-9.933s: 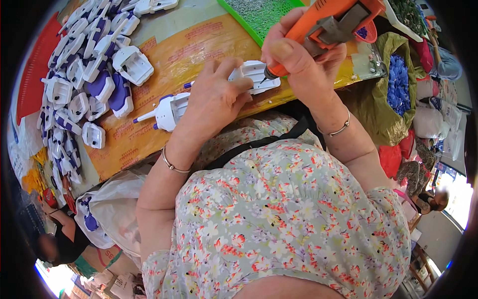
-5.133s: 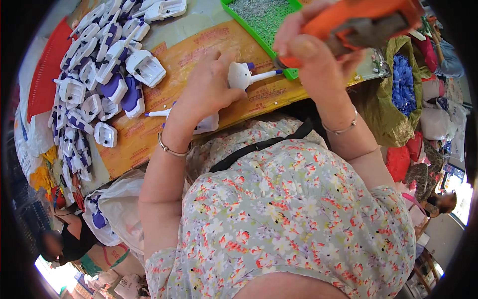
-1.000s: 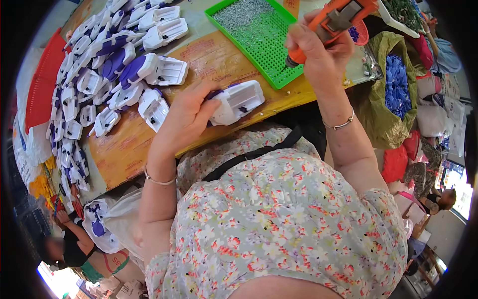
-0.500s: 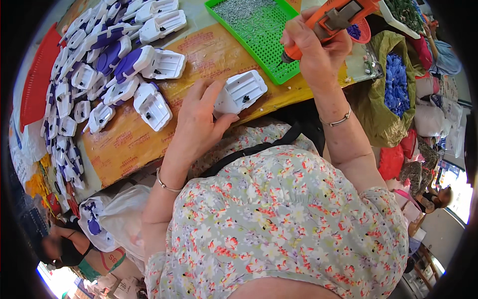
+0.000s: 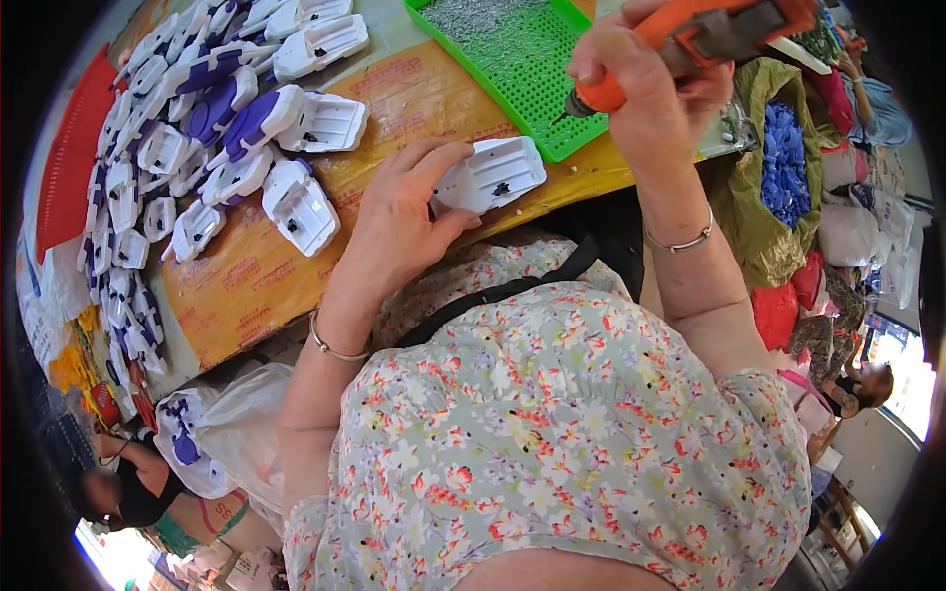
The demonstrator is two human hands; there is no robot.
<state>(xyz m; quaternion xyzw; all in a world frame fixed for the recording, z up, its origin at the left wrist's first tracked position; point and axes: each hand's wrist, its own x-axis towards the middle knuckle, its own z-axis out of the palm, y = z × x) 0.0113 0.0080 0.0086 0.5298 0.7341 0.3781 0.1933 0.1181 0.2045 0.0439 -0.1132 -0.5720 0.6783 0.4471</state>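
My left hand is closed on a white plastic housing, thumb near the front side and fingers over its left end. The open hollow of the housing faces up, with a small black part inside. My right hand grips an orange and dark grey power screwdriver, held over the right side of the table. Its tip points left, above the near corner of a green perforated tray that holds many small silver screws. Whether the tip touches the tray cannot be told.
A heap of white and purple housings covers the table's left part, beside a red basket. An olive sack with blue pieces stands right of the table. White plastic bags lie below the left edge. Other people sit at both sides.
My left hand has shifted slightly right with the white housing. My right hand and the power screwdriver have moved a little to the right, and the tool has turned flatter.
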